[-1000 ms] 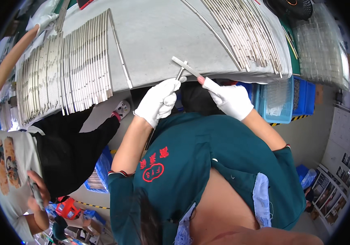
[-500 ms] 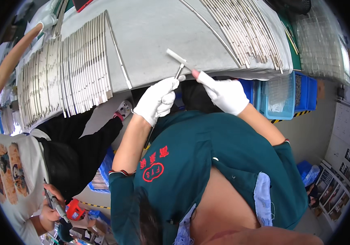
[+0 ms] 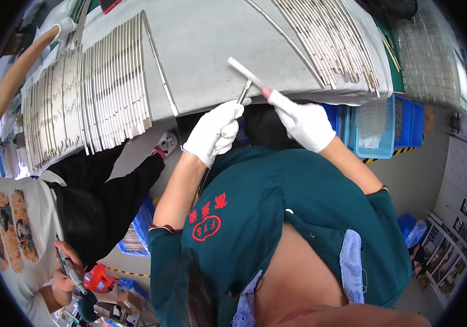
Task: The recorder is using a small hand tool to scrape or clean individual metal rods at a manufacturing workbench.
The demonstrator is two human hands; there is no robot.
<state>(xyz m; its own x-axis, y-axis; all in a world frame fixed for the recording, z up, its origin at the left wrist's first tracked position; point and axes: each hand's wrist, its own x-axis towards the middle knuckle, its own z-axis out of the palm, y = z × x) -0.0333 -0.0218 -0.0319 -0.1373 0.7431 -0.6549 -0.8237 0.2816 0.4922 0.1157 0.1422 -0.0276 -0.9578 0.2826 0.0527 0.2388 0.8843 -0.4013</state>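
My left hand (image 3: 214,133), in a white glove, is closed around a slim metal rod (image 3: 243,91). The rod's light-coloured tip points up and away from me, while its lower part runs down past my wrist. In my right hand (image 3: 308,126), also gloved but with a bare fingertip showing, is a whitish flat bar (image 3: 241,69). The bar slants to the upper left across the rod's tip, close to it; whether the two touch I cannot tell. Both hands are just off the near edge of the grey-covered table (image 3: 206,49).
Rows of metal rods (image 3: 116,82) lie at the table's left, with more rods (image 3: 328,46) at the right and single ones beside each group. Blue bins (image 3: 407,122) and clear plastic trays (image 3: 432,60) are at the right. A co-worker's torso (image 3: 18,229) fills the left side.
Both hands, the rod and the white bar have shifted slightly right in the view. The bar's far end is a little higher. Both grips are unchanged.
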